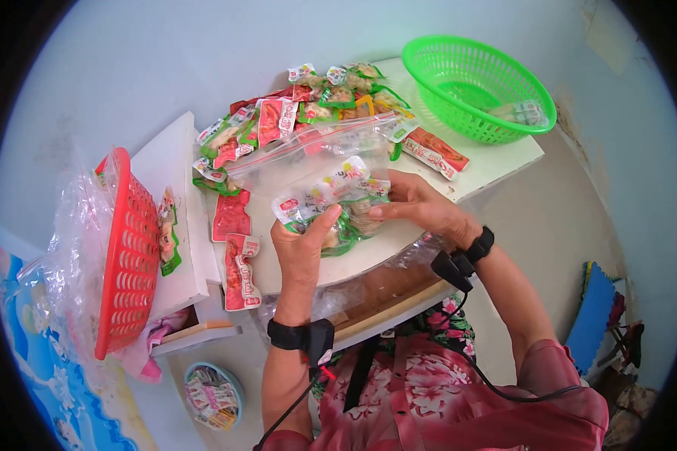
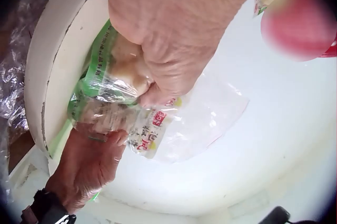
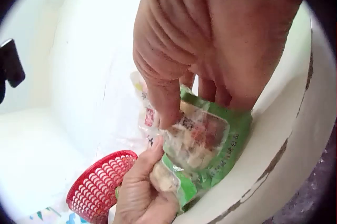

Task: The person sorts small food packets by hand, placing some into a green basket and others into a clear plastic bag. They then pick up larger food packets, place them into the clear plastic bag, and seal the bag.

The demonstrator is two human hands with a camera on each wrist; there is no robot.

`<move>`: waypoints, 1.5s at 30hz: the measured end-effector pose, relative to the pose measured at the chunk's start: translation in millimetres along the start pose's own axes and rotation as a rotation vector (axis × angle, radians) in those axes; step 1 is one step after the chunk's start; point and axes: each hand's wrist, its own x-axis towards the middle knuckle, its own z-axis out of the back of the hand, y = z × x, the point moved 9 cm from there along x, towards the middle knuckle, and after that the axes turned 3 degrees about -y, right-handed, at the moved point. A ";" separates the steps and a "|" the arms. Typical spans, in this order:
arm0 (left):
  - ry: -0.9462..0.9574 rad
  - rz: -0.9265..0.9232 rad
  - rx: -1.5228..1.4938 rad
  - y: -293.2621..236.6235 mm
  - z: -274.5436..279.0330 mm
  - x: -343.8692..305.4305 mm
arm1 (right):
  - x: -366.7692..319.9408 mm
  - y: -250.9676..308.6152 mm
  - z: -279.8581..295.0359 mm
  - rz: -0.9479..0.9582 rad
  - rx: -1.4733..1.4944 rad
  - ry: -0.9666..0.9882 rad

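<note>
Between left hand (image 1: 297,252) and right hand (image 1: 429,210), each pinching: green-edged clear plastic food packets (image 1: 331,234), side by side over the curved front edge of the white desk (image 1: 496,169). Best pinched lightly, kept flat, clear of that edge; more open room rightward, before the green plastic basket (image 1: 459,124).

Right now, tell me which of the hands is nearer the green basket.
Right. The right hand sits short of the green basket, slightly leftward; the left hand lies farther left.
</note>
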 end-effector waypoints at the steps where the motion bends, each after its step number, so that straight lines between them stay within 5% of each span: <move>1: -0.003 -0.007 -0.002 -0.8 0.0 0.6 | -0.2 2.7 -2.8 0.007 -0.015 -0.022; 11: 0.017 0.021 0.037 3.7 5.9 0.8 | -4.3 0.2 -6.8 0.137 -0.081 -0.177; 27: 0.040 0.021 0.005 1.6 3.5 -0.7 | -3.2 -6.2 -4.9 0.079 -0.377 -0.246; 32: 0.043 0.031 0.007 4.6 4.8 -4.5 | -5.0 7.1 -8.3 0.261 -0.402 -0.321; 45: -0.060 0.006 -0.005 6.1 7.4 0.3 | -14.2 -2.3 -7.6 0.206 -0.295 -0.158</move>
